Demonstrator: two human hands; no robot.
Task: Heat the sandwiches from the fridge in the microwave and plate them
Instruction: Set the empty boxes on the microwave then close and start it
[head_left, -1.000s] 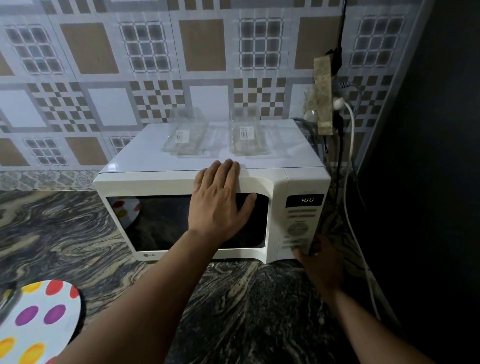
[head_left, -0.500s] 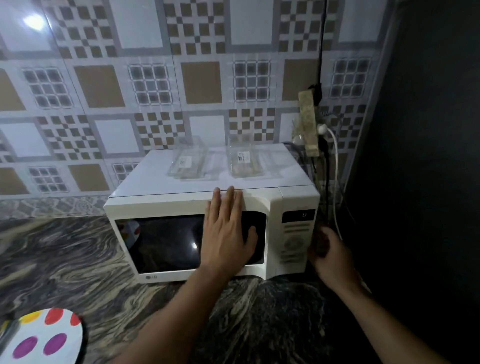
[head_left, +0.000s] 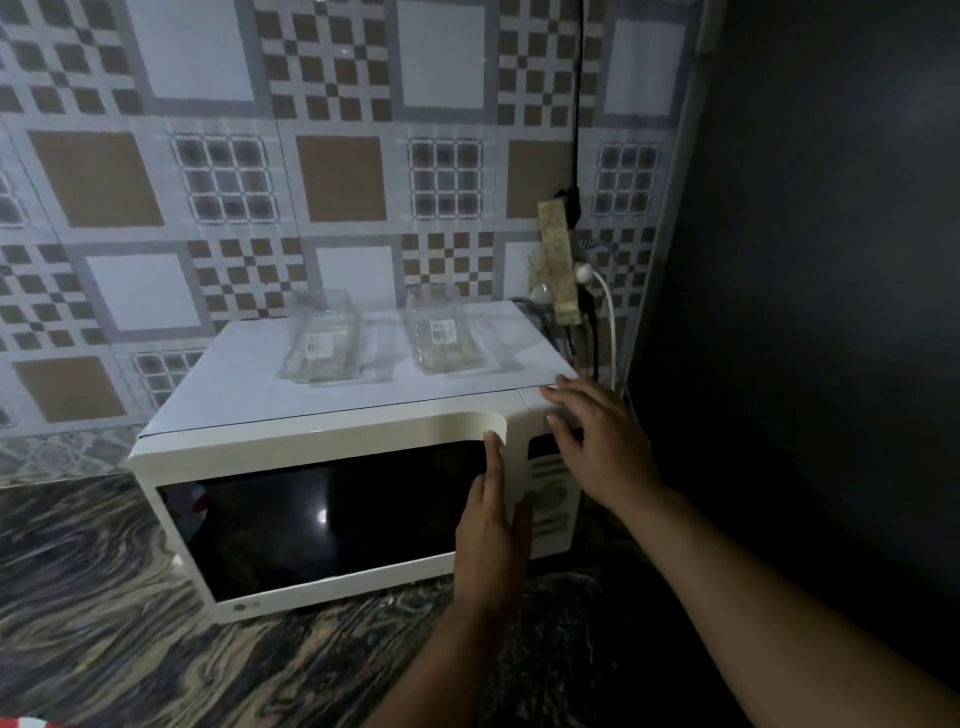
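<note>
A white microwave stands on the marbled counter with its door closed and its window dark. Two clear plastic sandwich boxes rest on its top, one on the left and one on the right. My left hand lies flat against the right edge of the door, fingers together and pointing up. My right hand is spread over the top right corner and control panel, fingers apart, holding nothing. What is inside the microwave cannot be seen.
The dark marbled counter runs in front and to the left. A power strip with a white cable hangs on the tiled wall behind the microwave's right side. A dark wall closes off the right. A spotted plate's edge shows bottom left.
My left hand slid from the middle of the door to its right edge. My right hand rose from below the control panel to the microwave's top right corner. The view shifted upward.
</note>
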